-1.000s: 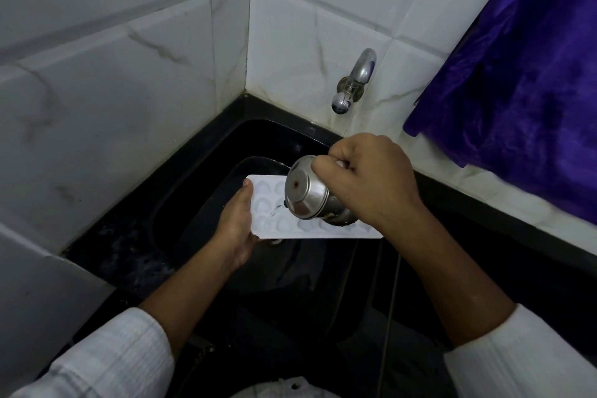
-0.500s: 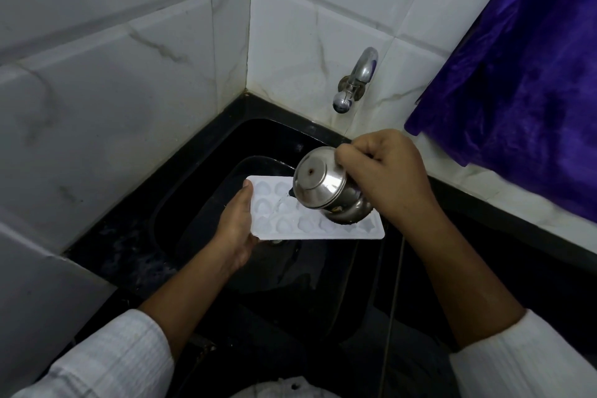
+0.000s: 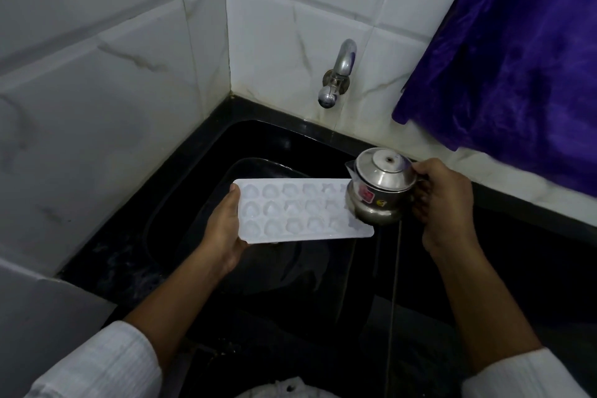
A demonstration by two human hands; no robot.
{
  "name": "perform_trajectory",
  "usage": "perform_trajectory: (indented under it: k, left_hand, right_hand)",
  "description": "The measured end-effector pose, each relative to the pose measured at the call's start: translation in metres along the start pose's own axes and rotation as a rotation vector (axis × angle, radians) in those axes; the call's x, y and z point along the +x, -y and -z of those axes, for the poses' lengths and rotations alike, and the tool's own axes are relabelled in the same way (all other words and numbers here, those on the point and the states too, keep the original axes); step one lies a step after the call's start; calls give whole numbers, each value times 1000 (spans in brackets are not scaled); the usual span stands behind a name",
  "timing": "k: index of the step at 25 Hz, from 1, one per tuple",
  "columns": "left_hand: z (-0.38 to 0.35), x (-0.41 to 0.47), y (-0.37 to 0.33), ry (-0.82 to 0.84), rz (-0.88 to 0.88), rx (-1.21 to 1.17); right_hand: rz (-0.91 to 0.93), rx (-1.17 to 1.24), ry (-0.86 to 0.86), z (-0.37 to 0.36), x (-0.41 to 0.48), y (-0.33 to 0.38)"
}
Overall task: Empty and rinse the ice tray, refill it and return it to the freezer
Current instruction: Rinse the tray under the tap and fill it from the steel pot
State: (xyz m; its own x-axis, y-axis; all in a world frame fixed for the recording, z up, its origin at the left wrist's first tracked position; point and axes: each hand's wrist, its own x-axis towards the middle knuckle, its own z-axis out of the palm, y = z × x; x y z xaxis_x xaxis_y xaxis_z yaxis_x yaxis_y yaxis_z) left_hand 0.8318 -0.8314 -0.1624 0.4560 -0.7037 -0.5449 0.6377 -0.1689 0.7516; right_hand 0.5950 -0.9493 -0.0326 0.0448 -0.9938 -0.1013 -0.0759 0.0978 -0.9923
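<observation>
The left hand (image 3: pixel 226 229) grips the left end of the white ice tray (image 3: pixel 300 210), thumb on its top edge and fingers underneath. The tray, with 3 rows of cavities, is held roughly level over the black sink (image 3: pixel 181 178). At its right end a small lidded steel pot (image 3: pixel 379 191) stands nearly upright, the right hand (image 3: pixel 442 203) curled around its handle. A tap (image 3: pixel 339 74) juts from the tiled wall above; purple cloth (image 3: pixel 517 42) hangs at the far right.

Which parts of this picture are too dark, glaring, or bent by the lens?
Head view: the black sink is underexposed, swallowing detail; the lidded steel pot and tap carry bright highlights; the wall tiles' grout lines bow from wide-angle distortion; the white ice tray is readable.
</observation>
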Motion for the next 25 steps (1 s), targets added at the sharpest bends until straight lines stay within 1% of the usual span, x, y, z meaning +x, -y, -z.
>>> perform_trajectory:
  k: [6,10,13,16,19,22,25]
  left_hand:
    - [-8,8,3,34,17,25]
    - [-21,10,2,90,7,49]
    - [-28,15,2,123,-9,92]
    - [-34,18,2,138,-29,148]
    - [-40,22,2,108,-30,162]
    - [-43,28,4,76,-18,164]
    - [-46,30,7,85,-17,180]
  right_hand:
    - [-48,102,-208,46,19,-27]
    - [-81,170,-330,74,39,-58]
    - [-140,193,-397,91,56,-87]
    - [-158,188,-400,102,67,-120]
    - [-152,148,-387,107,74,-146]
    - [-142,127,-369,109,78,-162]
    - [-142,109,-338,110,82,-170]
